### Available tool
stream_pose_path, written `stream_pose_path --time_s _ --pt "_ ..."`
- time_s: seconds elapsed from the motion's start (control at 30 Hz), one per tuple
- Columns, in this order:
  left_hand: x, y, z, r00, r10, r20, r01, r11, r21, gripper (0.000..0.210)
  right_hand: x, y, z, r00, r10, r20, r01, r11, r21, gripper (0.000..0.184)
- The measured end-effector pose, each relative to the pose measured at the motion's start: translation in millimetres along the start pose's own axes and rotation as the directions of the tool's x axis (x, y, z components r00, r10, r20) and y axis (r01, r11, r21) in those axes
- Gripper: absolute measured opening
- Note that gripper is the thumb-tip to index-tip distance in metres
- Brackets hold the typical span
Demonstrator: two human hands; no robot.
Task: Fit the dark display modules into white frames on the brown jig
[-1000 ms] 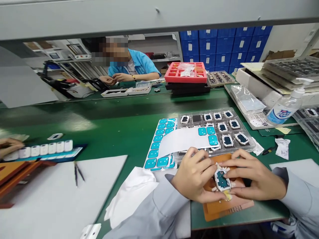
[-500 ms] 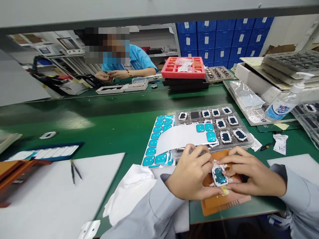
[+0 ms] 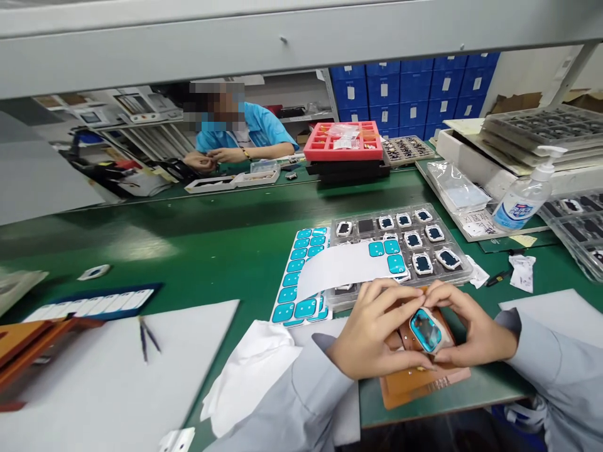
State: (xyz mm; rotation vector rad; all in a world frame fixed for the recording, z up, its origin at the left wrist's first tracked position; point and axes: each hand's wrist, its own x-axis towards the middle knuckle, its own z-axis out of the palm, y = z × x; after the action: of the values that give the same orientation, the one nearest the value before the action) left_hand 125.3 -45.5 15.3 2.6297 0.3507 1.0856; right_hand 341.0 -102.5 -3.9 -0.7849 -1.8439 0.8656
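Note:
My left hand [image 3: 377,333] and my right hand [image 3: 473,326] grip a small white watch case [image 3: 441,342] from both sides, fingertips at its top edge and thumbs at its bottom edge. Its upper face has a glossy, reflective panel [image 3: 426,330] with a bright blue border. Below it lies an orange-brown board [image 3: 400,388], partly covered by my hands. Just beyond my fingers, a sheet of blue rounded stickers [image 3: 289,279] lies by a clear tray [image 3: 464,273] of white-framed watch parts [image 3: 423,263]. A mostly bare white backing sheet [image 3: 336,267] overlaps both.
At left, tweezers [image 3: 148,339] rest on a white foam sheet [image 3: 94,383]. A white cloth [image 3: 254,364] lies beside my left sleeve. A pump bottle [image 3: 522,201] stands at right. A co-worker [image 3: 268,129] sits across the green table, near a red compartment tray [image 3: 343,144]. A shelf beam [image 3: 292,47] crosses overhead.
The watch case has turned in my hands; instead of the white frame with dark teal inside, a glossy blue-bordered face shows. My fingers have moved to its edges. The camera view has tilted slightly up.

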Motion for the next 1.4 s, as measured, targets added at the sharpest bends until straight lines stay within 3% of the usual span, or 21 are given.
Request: stream_pose_path --time_s 0.2,0.37,0.53,0.67,0.77,0.83,0.9,1.0,1.07,1.2,1.3,1.4 --pt "-1 -2 4.9 0.985 0.067 -0.157 -0.049 0.992 0.116 0.050 -2 2 -2 0.976 0.179 0.120 -0.209 0.927 0.312 0.048" --pt "-1 1 5.1 0.972 0.112 -0.206 -0.070 0.977 0.201 0.032 0 6 -4 0.964 0.208 0.165 -0.262 0.855 0.448 0.050" --pt "-2 4 7.2 0.945 0.179 -0.273 -0.116 0.966 0.230 0.013 3 11 -5 0.958 0.241 0.158 -0.288 0.822 0.492 0.054" --pt "-2 7 11.6 0.918 0.234 -0.320 -0.151 0.953 0.263 0.008 3 15 -7 0.960 0.221 0.172 -0.278 0.832 0.481 0.056" --pt "-2 2 10.5 0.924 0.221 -0.312 -0.149 0.960 0.239 0.010 3 17 -11 0.962 0.225 0.154 -0.271 0.843 0.465 0.057" --pt "-1 -8 6.9 0.941 0.127 -0.313 -0.075 0.982 0.172 0.021 3 18 -15 0.959 0.249 0.133 -0.283 0.835 0.473 0.057" --pt "-2 -23 2.8 0.932 -0.051 -0.359 0.105 0.986 0.133 0.032 4 18 -21 0.953 0.285 0.105 -0.299 0.827 0.476 0.058" --pt "-3 -49 -1.0 0.854 -0.321 -0.410 0.423 0.887 0.186 0.038 6 19 -30 0.940 0.338 0.038 -0.321 0.844 0.431 0.060" --pt "-3 -60 -1.9 0.819 -0.450 -0.355 0.551 0.789 0.271 0.052 6 20 -34 0.932 0.362 0.008 -0.337 0.859 0.385 0.062" --pt "-1 -65 -3.4 0.750 -0.645 -0.148 0.634 0.635 0.441 0.079 5 25 -34 0.934 0.358 0.005 -0.337 0.875 0.347 0.061" --pt "0 -62 -3.9 0.714 -0.699 -0.042 0.618 0.601 0.507 0.076 4 28 -34 0.936 0.351 -0.010 -0.330 0.890 0.316 0.062" --pt "1 -59 -3.9 0.718 -0.695 -0.044 0.608 0.595 0.526 0.068 6 28 -36 0.939 0.344 -0.014 -0.327 0.902 0.281 0.061"
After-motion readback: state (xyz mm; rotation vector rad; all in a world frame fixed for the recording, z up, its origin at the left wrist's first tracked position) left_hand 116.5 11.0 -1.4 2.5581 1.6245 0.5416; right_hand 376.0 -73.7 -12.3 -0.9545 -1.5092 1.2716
